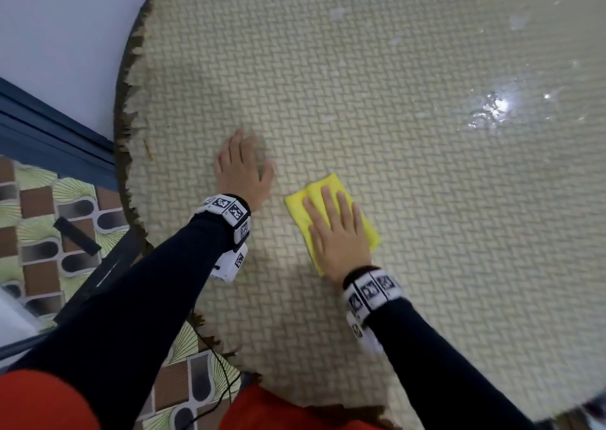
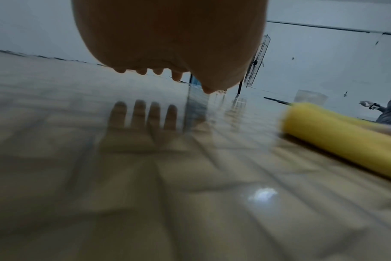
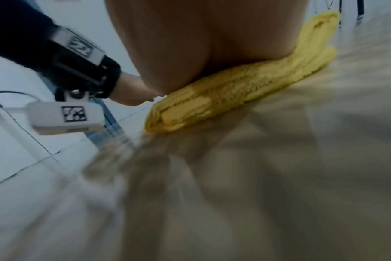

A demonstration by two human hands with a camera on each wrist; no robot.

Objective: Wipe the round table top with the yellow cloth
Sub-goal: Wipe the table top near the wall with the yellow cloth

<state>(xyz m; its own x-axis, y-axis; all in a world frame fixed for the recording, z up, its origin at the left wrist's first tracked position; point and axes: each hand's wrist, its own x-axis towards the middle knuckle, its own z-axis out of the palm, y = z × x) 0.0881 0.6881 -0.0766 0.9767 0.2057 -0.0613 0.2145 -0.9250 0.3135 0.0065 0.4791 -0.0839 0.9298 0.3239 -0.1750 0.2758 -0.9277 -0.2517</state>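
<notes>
round table (image 1: 426,200) — frayed left edge | right hand (image 1: 337,229) flat on yellow cloth (image 1: 369,229) | left hand (image 1: 242,167) flat, released

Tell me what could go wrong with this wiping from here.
The yellow cloth is folded small under the flat right hand, so strokes may miss the specks and wet patch farther across the round table top. The frayed rim near the left hand could snag the cloth.
</notes>
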